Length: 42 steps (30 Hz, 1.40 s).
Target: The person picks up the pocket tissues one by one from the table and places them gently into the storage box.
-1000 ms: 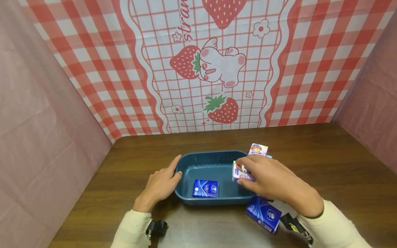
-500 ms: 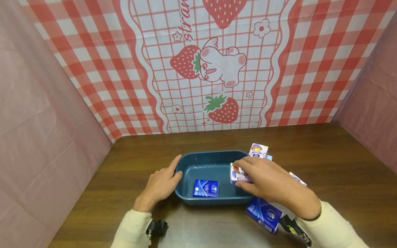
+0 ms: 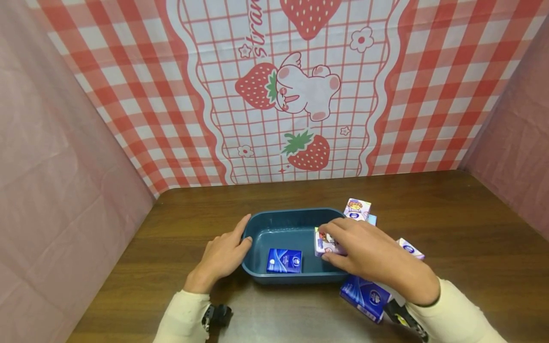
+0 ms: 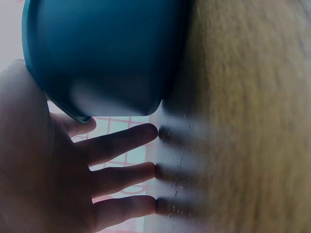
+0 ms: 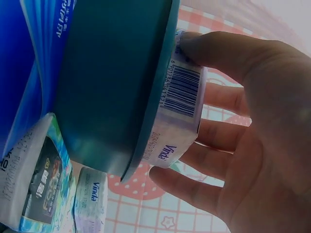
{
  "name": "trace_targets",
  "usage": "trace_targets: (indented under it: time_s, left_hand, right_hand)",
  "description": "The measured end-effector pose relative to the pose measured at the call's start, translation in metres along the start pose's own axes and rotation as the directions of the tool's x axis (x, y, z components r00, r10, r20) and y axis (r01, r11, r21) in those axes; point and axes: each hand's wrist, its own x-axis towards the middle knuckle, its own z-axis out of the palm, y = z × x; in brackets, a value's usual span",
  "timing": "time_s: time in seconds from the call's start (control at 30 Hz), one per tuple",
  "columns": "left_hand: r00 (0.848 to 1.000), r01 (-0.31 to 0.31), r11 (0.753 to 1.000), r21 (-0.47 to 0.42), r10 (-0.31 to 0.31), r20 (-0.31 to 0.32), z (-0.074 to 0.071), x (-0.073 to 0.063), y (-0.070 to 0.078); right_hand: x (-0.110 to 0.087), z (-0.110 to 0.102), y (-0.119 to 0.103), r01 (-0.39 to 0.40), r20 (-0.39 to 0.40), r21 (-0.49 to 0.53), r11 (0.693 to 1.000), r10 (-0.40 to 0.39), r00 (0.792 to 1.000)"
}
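A dark teal plastic bin (image 3: 296, 280) stands on the table, and a blue pack of tissues (image 3: 284, 261) lies inside it at the front left. My left hand (image 3: 223, 255) rests against the bin's left end, thumb and index finger at the rim. In the left wrist view its other fingers (image 4: 126, 177) extend straight down to the tabletop. Between thumb and fingers, my right hand (image 3: 369, 247) grips a white and purple Vinda tissue pack (image 3: 328, 243) over the right side of the bin. A barcode shows on that pack (image 5: 180, 92) in the right wrist view.
Outside the bin's right end lie a large blue tissue pack (image 3: 366, 297), a white cartoon pack (image 3: 357, 208), a light blue item (image 3: 372, 219) and another white pack (image 3: 410, 248). In the right wrist view, a colourful printed pack (image 5: 46, 182) stands there. A checked cloth (image 3: 291, 95) hangs behind.
My right hand has moved slightly left and down with the Vinda tissue pack, farther over the bin. A white pack to the right has come into sight. My left hand stays in place.
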Motion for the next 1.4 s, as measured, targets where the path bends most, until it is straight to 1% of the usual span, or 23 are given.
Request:
trace_targets:
  time_s: [0.23, 0.37, 1.0, 1.4]
  left_hand:
    - [1.000, -0.006, 1.000, -0.005, 0.006, 0.000, 0.000, -0.001, 0.000]
    - [1.000, -0.005, 1.000, -0.008, 0.005, 0.000, 0.000, -0.001, 0.001]
    - [1.000, -0.007, 1.000, 0.025, 0.007, -0.003, 0.000, 0.001, 0.000]
    - [1.000, -0.005, 1.000, 0.022, 0.005, -0.005, 0.000, 0.001, 0.000]
  right_hand:
    - [0.001, 0.003, 0.000, 0.012, -0.002, -0.016, 1.000, -0.012, 1.000]
    - [0.001, 0.005, -0.002, 0.012, 0.014, -0.013, 1.000, -0.012, 1.000]
    - [-0.001, 0.007, -0.004, -0.023, 0.058, 0.010, 1.000, 0.022, 0.998]
    - [0.001, 0.012, -0.004, 0.007, 0.056, -0.006, 1.000, -0.006, 0.998]
